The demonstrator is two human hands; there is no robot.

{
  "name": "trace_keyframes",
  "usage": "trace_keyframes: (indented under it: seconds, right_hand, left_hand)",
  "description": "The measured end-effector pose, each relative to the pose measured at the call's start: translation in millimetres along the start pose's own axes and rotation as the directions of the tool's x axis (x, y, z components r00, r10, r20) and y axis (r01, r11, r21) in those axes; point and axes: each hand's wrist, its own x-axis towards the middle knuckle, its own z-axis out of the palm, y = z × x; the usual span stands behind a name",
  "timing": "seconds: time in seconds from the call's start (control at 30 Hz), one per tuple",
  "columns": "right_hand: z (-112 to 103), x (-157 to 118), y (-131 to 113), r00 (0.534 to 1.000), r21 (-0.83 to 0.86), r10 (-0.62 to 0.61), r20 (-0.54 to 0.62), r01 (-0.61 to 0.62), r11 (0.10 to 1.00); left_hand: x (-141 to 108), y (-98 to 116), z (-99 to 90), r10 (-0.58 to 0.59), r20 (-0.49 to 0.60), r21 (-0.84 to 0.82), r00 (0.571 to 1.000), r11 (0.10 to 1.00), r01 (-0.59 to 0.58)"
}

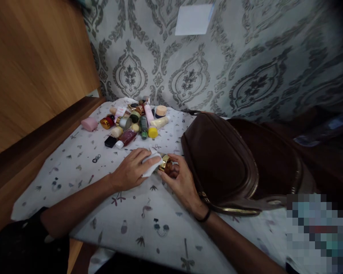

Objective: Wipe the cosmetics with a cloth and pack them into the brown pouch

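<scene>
My left hand (131,169) is closed on a white wipe (152,164), pressing it against the left end of a small container. That container has a shiny gold band (164,163), and its exact kind is unclear. Around its right end curl the fingers of my right hand (180,177). Both hands meet just above the patterned white cloth (103,205). Beyond my left hand lies a group of cosmetics, among them a dark red bottle (127,137), a yellow-capped tube (157,125), a green bottle (143,127) and a black square box (110,142).
A brown leather bag (217,160) with its zip undone stands close by my right hand. Wooden furniture (37,64) borders the left side. Patterned wallpaper (160,72) rises behind. A pink item (89,123) sits left of the cosmetics. The lower right corner is pixelated.
</scene>
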Motion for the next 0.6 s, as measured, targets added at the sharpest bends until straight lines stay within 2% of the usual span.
trace_keyframes:
  seconds: [0.17, 0.23, 0.33, 0.5, 0.6]
  right_hand:
    - [1.8, 0.0, 4.2, 1.0, 0.011, 0.004, 0.003, -0.004, 1.0]
    - [1.9, 0.1, 5.2, 1.0, 0.016, 0.007, 0.0, -0.007, 1.0]
    - [0.8, 0.3, 5.1, 1.0, 0.007, 0.024, -0.005, -0.024, 1.0]
    - [-2.8, 0.9, -1.1, 1.0, -0.053, 0.019, -0.016, -0.02, 0.998]
    - [-4.1, 1.3, -5.1, 0.999, -0.069, -0.049, -0.016, 0.047, 0.996]
  left_hand:
    - [-4.1, -12.8, 1.9, -0.215, 0.056, -0.029, 0.975, 0.976, 0.216]
    - [-5.1, -15.7, 2.5, -0.254, 0.061, -0.037, 0.965, 0.966, 0.256]
    - [-4.1, -12.7, 2.3, -0.226, 0.036, -0.045, 0.974, 0.973, 0.227]
    - [-1.2, -2.5, 1.0, -0.052, 0.03, -0.048, 0.998, 0.997, 0.053]
    - [-2.6, -4.8, 2.4, -0.089, 0.039, -0.053, 0.995, 0.994, 0.091]
